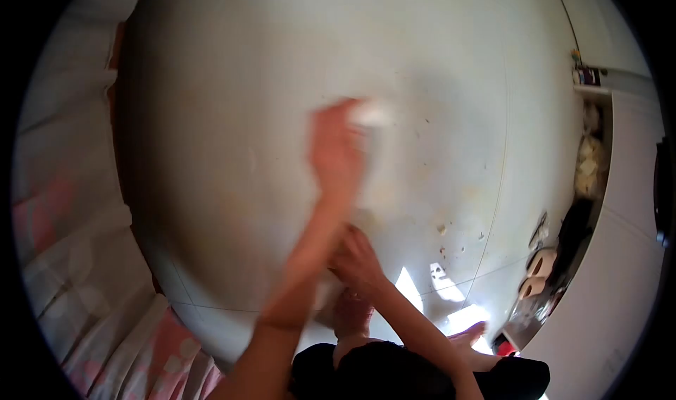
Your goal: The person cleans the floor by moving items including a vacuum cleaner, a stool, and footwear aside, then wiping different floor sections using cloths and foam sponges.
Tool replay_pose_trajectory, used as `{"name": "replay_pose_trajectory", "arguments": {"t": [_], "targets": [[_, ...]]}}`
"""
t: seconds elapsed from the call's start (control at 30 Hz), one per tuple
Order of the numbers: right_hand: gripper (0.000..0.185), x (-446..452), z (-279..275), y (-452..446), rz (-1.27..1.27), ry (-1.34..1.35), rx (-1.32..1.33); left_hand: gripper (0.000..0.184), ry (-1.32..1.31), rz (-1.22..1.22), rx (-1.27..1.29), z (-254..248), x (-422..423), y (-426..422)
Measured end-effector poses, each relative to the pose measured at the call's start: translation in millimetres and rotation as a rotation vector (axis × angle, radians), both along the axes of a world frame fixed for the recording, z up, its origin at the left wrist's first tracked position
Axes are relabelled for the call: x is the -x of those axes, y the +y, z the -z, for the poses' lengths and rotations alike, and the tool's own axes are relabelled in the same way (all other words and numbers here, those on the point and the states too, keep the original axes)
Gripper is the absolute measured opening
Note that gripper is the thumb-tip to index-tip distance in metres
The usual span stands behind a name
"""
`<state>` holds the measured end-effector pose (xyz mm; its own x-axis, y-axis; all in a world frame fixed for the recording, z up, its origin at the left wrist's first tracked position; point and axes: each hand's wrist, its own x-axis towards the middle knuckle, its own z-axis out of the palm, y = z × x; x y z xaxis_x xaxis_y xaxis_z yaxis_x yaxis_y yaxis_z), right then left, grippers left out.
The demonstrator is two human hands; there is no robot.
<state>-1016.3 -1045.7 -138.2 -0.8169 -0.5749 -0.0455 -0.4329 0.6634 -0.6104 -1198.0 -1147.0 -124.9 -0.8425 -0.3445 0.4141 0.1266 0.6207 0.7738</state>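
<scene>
Stretched forward over the pale tiled floor, my left hand [336, 143] is blurred by motion, its fingers closed round a white thing [373, 113] too smeared to make out. My right hand [355, 259] is nearer my body, below the left forearm, with its fingers bent downward. Whether it holds anything is hidden. Just beneath it is a reddish, patterned thing [353, 308] in front of my legs. Small crumbs [441, 229] and dark specks lie on the floor to the right of my hands.
A bed with a pale and pink cover [77, 259] runs along the left. At the right stand a white cabinet [598, 280] with things inside its open side, a pair of beige slippers [542, 263] and a clear plastic bag [524, 310]. Bright sunlight patches lie near my foot.
</scene>
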Motion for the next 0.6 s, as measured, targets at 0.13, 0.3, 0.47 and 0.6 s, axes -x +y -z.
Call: {"name": "replay_pose_trajectory", "arguments": {"t": [0.13, 0.3, 0.47, 0.6], "targets": [[0.044, 32.7, -6.1, -36.4, -0.117, 0.035, 0.072, 0.039, -0.194, -0.239, 0.206, 24.8, 22.0, -102.2], [0.037, 60.9, 29.1, 32.5, 0.288, -0.273, 0.170, 0.035, -0.243, 0.097, 0.199, 33.1, 2.6, 33.1], [0.047, 69.6, -0.8, 112.8, 0.643, 0.153, 0.024, 0.025, -0.213, 0.243, -0.110, 8.3, -13.9, 97.3], [0.061, 1.9, -12.1, 115.3, 0.330, 0.011, -0.032, 0.037, -0.093, 0.037, -0.170, -9.6, -42.5, 40.3]]}}
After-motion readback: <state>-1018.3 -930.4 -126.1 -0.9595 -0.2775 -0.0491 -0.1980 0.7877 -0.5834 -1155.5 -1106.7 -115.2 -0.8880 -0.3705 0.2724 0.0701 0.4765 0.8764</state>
